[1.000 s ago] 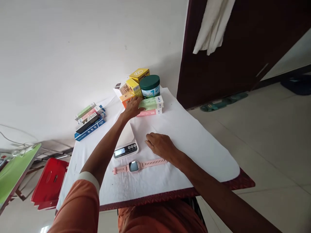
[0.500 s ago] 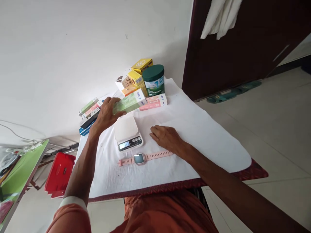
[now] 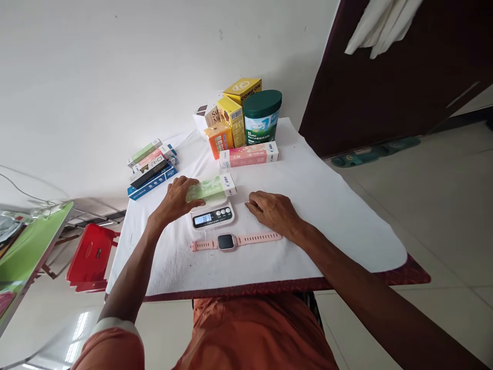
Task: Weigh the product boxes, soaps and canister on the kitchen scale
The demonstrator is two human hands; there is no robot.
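Observation:
My left hand [image 3: 180, 198] is closed on the left end of a green-and-white toothpaste-style box [image 3: 211, 188]. That box lies over the pan of a white digital kitchen scale [image 3: 212, 218], and its lit display shows digits. Whether the box rests fully on the pan I cannot tell. To the right of the scale, my right hand [image 3: 271, 208] rests on the white cloth, fingers curled together, with nothing visible in them. A pink-strapped smartwatch [image 3: 226, 242] lies flat in front of the scale, its strap end close to my right wrist.
Behind the scale lies a pink box [image 3: 249, 155]. An orange box [image 3: 219, 139], yellow boxes [image 3: 232, 121] and a green-lidded tub [image 3: 262, 118] stand by the wall. Several flat boxes [image 3: 152, 177] are stacked at left. A red chair [image 3: 92, 257] stands beside the table.
My left hand has brought the green box down and nearer, from in front of the pink box to over the scale. My right hand stays beside the scale. The camera view has shifted slightly.

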